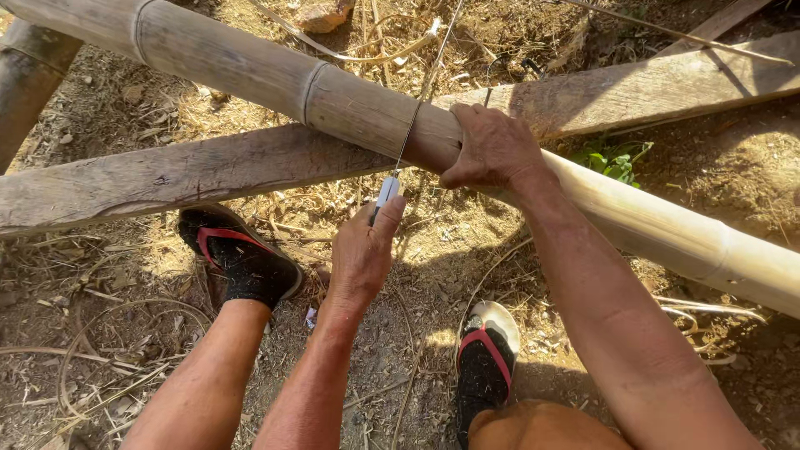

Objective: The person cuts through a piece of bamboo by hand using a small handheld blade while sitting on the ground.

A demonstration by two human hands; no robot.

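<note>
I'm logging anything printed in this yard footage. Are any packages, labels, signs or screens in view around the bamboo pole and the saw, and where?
No sign, screen or label shows.
Possible wrapper scrap: small, pale with a red touch, on the dirt beside the left forearm; too small to tell for sure.
The bamboo pole, the plank and the saw in the left hand bear no visible label.

One camera on my head looks steeply down and slightly forward, close over my arms. My left hand (362, 250) sits near the frame's middle, my right hand (492, 150) just beyond it to the right, my feet below on bare ground.
</note>
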